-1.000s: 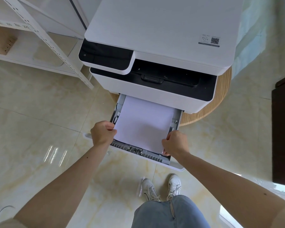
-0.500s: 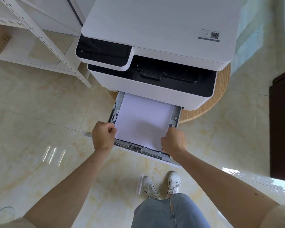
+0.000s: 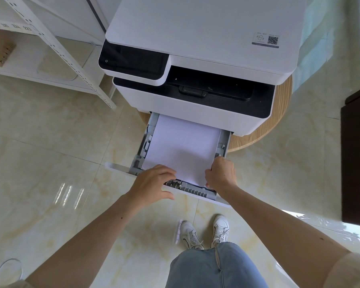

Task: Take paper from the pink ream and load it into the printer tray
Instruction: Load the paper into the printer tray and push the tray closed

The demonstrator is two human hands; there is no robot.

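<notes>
Head view: paper (image 3: 183, 146) already lying in tray (image 3: 223, 140); left hand (image 3: 152, 185) spread loosely at near edge, right hand (image 3: 220, 173) pinching paper's near right corner; tray unclosed.

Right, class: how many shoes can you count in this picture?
2. Both are white, on the floor below the tray: the left shoe and the right shoe, side by side above the jeans. None seems hidden.

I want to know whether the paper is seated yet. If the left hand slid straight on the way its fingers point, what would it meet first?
The left hand lies open at the near edge of the paper in the tray. Its fingers point right, so it would probably first meet the right hand gripping the stack's near right corner.
</notes>
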